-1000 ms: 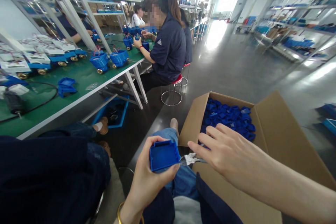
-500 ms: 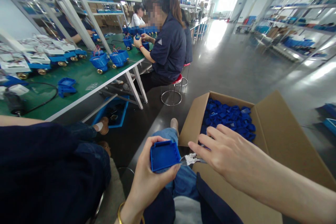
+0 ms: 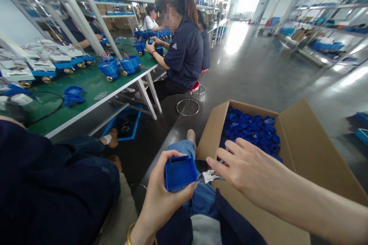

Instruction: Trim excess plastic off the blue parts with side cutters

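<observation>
My left hand grips a square blue plastic cover over my lap, its hollow side turned up. My right hand hovers just right of it with fingers stretched out and slightly spread, holding nothing. A small white crumpled scrap lies below those fingertips, between hand and cover. Behind my right hand stands an open cardboard box with several loose blue plastic covers in it.
A green-topped workbench at left carries blue water meters, blue lids and a black cable. A person in a dark shirt sits at it on a red stool. Another person's dark-clothed body fills the lower left. Shelving lines the right.
The dark-clothed person at lower left has shifted lower in view. My left hand has tilted the blue cover slightly; my right hand has barely moved.
</observation>
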### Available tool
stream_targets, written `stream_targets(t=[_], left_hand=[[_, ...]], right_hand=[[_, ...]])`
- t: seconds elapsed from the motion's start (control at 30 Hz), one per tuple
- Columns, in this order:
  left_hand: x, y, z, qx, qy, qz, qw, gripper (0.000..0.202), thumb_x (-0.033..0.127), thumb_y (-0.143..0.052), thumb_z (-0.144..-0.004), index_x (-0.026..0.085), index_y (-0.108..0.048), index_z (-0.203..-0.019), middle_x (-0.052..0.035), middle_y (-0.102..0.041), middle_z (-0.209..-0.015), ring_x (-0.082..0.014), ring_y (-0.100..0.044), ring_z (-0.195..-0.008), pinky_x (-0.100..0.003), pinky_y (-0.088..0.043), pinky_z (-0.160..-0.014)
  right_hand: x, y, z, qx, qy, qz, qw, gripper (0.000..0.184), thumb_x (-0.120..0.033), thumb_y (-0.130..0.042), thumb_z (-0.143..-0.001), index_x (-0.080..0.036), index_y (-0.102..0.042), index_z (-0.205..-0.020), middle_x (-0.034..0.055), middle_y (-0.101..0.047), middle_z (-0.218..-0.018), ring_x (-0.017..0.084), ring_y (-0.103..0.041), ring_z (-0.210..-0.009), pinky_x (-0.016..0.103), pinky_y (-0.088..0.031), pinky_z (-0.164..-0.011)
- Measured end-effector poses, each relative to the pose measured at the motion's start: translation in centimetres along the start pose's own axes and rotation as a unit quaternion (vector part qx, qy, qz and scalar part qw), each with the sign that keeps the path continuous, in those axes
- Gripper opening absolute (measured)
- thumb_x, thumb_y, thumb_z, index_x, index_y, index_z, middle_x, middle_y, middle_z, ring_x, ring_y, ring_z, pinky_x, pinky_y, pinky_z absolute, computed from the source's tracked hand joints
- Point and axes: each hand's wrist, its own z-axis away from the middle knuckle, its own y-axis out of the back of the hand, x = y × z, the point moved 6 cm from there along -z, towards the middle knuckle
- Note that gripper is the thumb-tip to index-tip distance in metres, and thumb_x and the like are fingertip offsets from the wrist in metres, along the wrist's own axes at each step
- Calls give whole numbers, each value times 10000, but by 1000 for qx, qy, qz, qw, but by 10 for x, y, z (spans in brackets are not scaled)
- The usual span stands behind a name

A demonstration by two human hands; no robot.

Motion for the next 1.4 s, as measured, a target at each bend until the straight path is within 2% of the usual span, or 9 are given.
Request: stream_targets(t=[0.47,0.87,1.0,1.07,1.13,1.2,1.23,1.3,1.4], left_hand=[[3,-3,2,17,59,54,997,418,228,-787,-664,243,-590,-1033,8,-667,-945,-177,-642,-762,-266,-514,-664],[-5,-6,3,10,94,87,992,472,274,-808,-659,241,-572,-1066,-8,-662,-1007,-210,-653,-876,-298,-521,-761],[-5,-5,1,24,93,92,991,462,260,-806,-653,236,-582,-1056,-7,-670,-985,-200,-658,-834,-279,-521,-714],[-5,-3,0,45,92,91,991,459,272,-811,-650,230,-587,-1048,-6,-675,-963,-194,-660,-801,-270,-520,-683],[-7,1,0,73,93,90,989,461,305,-813,-655,226,-588,-1051,-5,-678,-945,-189,-661,-770,-268,-523,-660],[-10,5,1,106,94,86,986,462,339,-807,-668,225,-588,-1059,-9,-681,-953,-190,-665,-765,-276,-532,-664],[-11,6,1,123,93,79,985,462,347,-805,-671,226,-589,-1061,-13,-682,-966,-195,-669,-781,-285,-540,-680],[-12,7,1,157,84,59,982,462,356,-805,-675,227,-594,-1065,-27,-681,-1006,-215,-678,-849,-314,-558,-737],[-14,0,5,200,60,22,978,510,405,-821,-684,223,-590,-1101,-61,-673,-1079,-260,-684,-959,-388,-574,-840]], right_hand=[[-2,0,1,-12,-1,-15,1000,125,-142,-748,-781,-185,-699,-887,19,-698,-762,232,-651,-670,348,-427,-564],[-8,3,3,5,-7,2,1000,206,-101,-690,-747,-131,-758,-939,70,-727,-776,235,-639,-622,348,-487,-528],[-5,7,1,19,-12,-1,1000,214,-81,-629,-771,-142,-753,-934,68,-700,-752,255,-632,-638,362,-469,-521],[2,7,1,35,-28,-10,999,251,-49,-596,-778,-150,-747,-951,58,-683,-748,261,-629,-655,368,-460,-533],[14,4,4,65,-90,-49,993,312,-27,-561,-804,-149,-726,-1038,59,-680,-797,264,-634,-714,372,-474,-590],[28,-9,11,102,-201,-160,961,290,-80,-539,-877,-150,-683,-1118,70,-685,-876,251,-632,-771,371,-487,-660],[32,-21,15,115,-262,-248,925,238,-144,-531,-923,-154,-665,-1118,76,-689,-910,237,-631,-787,363,-491,-687],[23,-59,19,101,-352,-460,809,185,-322,-542,-965,-175,-645,-1010,54,-682,-848,194,-609,-715,324,-479,-662],[-20,-108,10,84,-389,-707,585,377,-518,-541,-940,-159,-621,-1024,48,-676,-805,170,-584,-653,303,-473,-625]])
